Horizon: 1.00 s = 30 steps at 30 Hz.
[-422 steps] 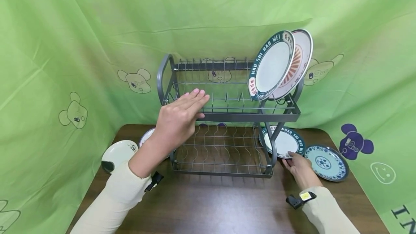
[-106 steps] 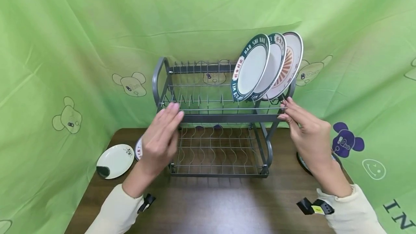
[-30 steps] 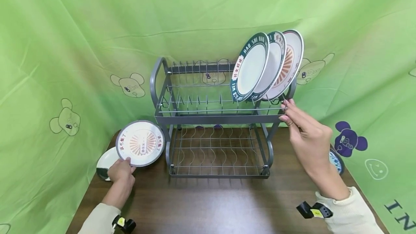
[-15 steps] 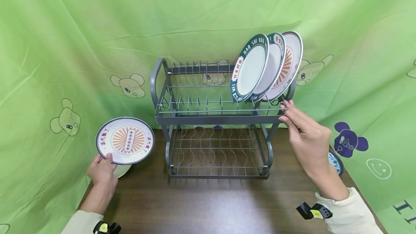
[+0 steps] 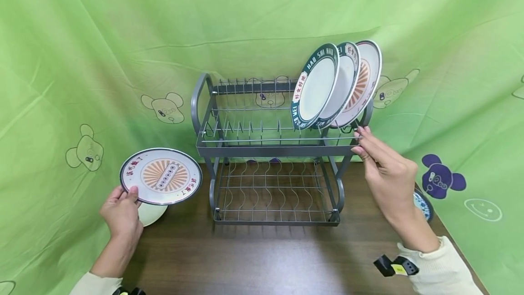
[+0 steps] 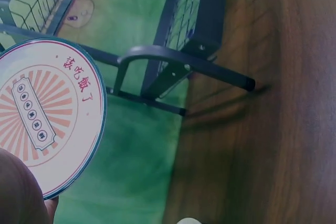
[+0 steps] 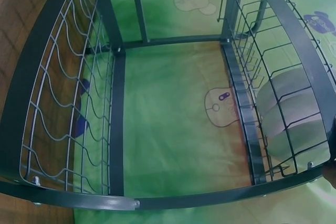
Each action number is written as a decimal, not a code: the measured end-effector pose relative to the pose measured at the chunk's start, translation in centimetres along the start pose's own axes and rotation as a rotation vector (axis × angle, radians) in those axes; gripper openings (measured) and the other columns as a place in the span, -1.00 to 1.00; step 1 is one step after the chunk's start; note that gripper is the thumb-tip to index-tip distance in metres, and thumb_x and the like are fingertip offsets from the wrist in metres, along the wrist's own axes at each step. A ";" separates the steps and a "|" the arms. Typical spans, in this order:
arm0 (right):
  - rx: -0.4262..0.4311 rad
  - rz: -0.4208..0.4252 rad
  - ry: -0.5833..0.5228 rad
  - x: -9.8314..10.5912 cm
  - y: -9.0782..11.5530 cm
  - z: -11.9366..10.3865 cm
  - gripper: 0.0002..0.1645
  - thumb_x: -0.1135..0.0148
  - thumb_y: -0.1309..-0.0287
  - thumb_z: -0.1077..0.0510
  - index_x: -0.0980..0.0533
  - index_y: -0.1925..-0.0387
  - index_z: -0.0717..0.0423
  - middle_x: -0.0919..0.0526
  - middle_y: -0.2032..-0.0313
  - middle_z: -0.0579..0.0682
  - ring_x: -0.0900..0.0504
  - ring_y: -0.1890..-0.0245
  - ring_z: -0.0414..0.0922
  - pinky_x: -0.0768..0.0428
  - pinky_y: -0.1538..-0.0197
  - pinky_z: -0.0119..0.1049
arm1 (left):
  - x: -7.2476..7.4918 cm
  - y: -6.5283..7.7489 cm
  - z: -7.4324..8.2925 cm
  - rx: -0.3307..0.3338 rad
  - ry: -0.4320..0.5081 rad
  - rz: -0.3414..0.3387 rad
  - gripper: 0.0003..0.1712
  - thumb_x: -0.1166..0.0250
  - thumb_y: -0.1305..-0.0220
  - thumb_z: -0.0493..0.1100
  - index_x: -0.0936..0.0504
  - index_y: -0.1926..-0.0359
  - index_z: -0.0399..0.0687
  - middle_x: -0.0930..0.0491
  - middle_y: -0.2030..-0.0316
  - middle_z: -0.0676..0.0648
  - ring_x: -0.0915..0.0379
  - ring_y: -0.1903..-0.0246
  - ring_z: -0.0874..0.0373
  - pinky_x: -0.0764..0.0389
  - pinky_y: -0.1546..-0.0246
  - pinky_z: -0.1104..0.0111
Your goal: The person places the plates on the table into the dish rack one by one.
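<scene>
My left hand point(image 5: 123, 213) pinches the near-left rim of a round white plate point(image 5: 163, 176) with an orange sunburst print and red characters, thumb on top. This plate is held nearly flat, left of the grey two-tier dish rack point(image 5: 278, 151). At the rack's upper right front corner, my right hand point(image 5: 386, 174) grips the frame between thumb and fingers. Standing on edge in the upper tier's right end are a green-rimmed plate point(image 5: 317, 88), a second green-rimmed plate point(image 5: 345, 74) and a sunburst plate point(image 5: 371, 60), each partly overlapping the one behind.
A white plate point(image 5: 152, 213) lies on the wooden table point(image 5: 262, 258), mostly hidden under the held plate. Behind my right forearm, part of a blue-patterned plate point(image 5: 422, 205) shows. Green printed cloth point(image 5: 245, 8) hangs behind and at both sides. The rack's lower tier point(image 5: 270, 199) has wavy wires.
Earlier, the second green-rimmed plate went from the table into the rack. My left hand left the rack, picked up the sunburst plate and moved it left, turning it. My right hand keeps its grip.
</scene>
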State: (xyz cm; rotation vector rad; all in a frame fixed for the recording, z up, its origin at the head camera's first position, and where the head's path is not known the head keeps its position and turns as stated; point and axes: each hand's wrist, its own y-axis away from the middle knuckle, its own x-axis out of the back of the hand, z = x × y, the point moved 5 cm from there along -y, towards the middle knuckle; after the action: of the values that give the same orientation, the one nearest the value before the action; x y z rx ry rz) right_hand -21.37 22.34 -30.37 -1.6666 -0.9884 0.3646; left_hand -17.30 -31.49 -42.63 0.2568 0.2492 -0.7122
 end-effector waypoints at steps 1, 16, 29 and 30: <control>-0.001 0.002 0.000 0.0 0.0 0.0 -0.61 -0.46 0.15 0.60 -0.73 0.18 0.39 -0.75 0.06 0.30 -0.72 -0.14 -0.18 -0.62 -0.19 -0.55 | -0.1 0.1 0.1 -0.003 0.006 -0.004 -0.57 -0.18 -0.32 -0.59 -0.73 0.10 0.00 -0.78 0.45 0.21 -0.76 0.36 0.36 -0.76 0.22 0.53; -0.007 0.009 0.002 0.1 -0.1 0.0 -0.60 -0.48 0.16 0.60 -0.73 0.18 0.38 -0.74 0.06 0.28 -0.76 -0.07 0.05 -0.64 -0.16 -0.56 | -2.2 3.0 2.3 -0.108 0.045 -0.101 -0.59 -0.21 -0.28 -0.62 -0.77 0.25 -0.03 -0.81 0.40 0.10 -0.78 0.37 0.30 -0.76 0.23 0.48; -0.003 0.002 0.002 0.0 -0.1 0.1 -0.61 -0.48 0.14 0.59 -0.73 0.17 0.38 -0.73 0.05 0.31 -0.76 -0.07 0.07 -0.63 -0.17 -0.56 | -4.2 5.5 3.3 -0.161 -0.020 -0.179 -0.62 -0.21 -0.29 -0.61 -0.77 0.20 -0.07 -0.81 0.36 0.09 -0.78 0.31 0.29 -0.78 0.22 0.47; -0.003 0.001 0.004 0.0 0.0 0.2 -0.61 -0.48 0.13 0.58 -0.73 0.16 0.38 -0.73 0.05 0.30 -0.76 -0.06 0.09 -0.63 -0.17 -0.56 | -4.3 5.6 3.4 -0.164 -0.021 -0.186 -0.62 -0.21 -0.29 -0.61 -0.77 0.20 -0.08 -0.82 0.35 0.09 -0.78 0.31 0.28 -0.78 0.21 0.47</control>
State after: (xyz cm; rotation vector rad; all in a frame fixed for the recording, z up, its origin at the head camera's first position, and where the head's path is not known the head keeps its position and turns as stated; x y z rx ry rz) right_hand -21.49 22.45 -30.38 -1.6700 -0.9854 0.3612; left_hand -16.22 -25.82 -37.27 0.0698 0.3123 -0.8731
